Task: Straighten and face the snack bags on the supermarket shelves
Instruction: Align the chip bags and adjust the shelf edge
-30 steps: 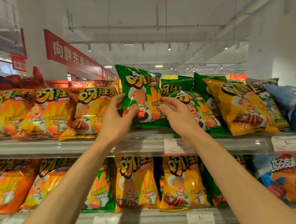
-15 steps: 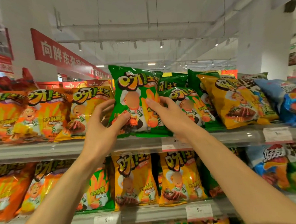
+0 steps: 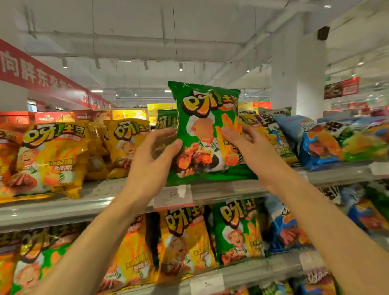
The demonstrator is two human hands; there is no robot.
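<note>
While both hands (image 3: 152,163) reach up, fingers (image 3: 230,132) hold the green bag (image 3: 207,133).

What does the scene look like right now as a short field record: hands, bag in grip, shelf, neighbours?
held item: green snack bag, upright, front facing the camera
left hand: thumb on the bag's left edge, fingers behind it
right hand: fingers on the bag's right side
bag position: bottom edge at the upper shelf front
left neighbours: yellow bags, leaning
right neighbours: blue bags, lying tilted
lower shelf: more yellow and green bags
</note>
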